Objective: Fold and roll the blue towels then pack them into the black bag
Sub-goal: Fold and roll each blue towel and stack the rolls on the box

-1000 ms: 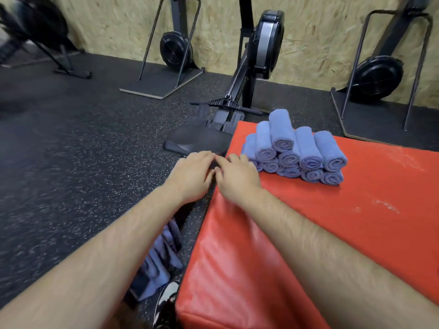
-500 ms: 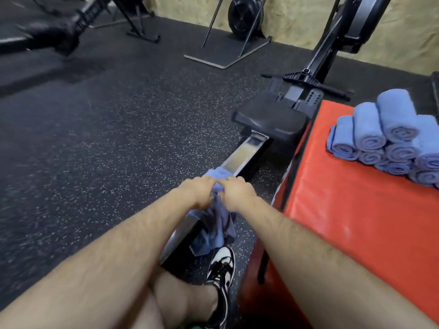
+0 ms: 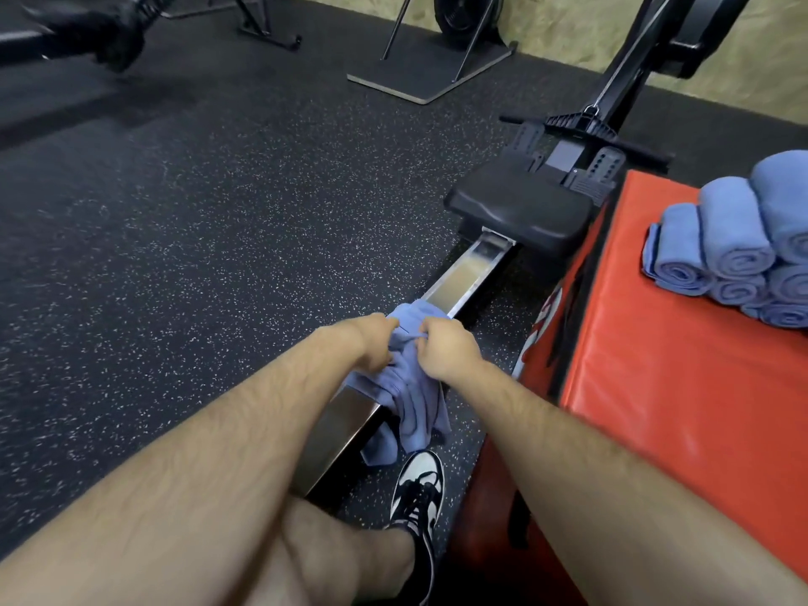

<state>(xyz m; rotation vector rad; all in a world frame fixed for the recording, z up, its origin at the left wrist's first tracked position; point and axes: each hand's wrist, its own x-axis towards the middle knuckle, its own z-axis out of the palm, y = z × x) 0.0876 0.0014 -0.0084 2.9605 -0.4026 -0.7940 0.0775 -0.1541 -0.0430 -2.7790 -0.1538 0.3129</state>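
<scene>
The loose towel (image 3: pixel 413 387) gripped by the left hand (image 3: pixel 371 338) and the right hand (image 3: pixel 446 347) is soft, matt blue cloth, crumpled into folds. Under both hands, the rail (image 3: pixel 468 273) is bare brushed metal with a dull sheen. Beyond the hands, the seat (image 3: pixel 520 214) looks like matt black plastic. Right of the right hand, the box (image 3: pixel 682 408) has a smooth, faintly glossy red vinyl cover, and the rolled towels (image 3: pixel 721 251) on it are the same napped cloth. Left of the left hand, the floor (image 3: pixel 196 255) is rough matt black rubber with pale flecks.
</scene>
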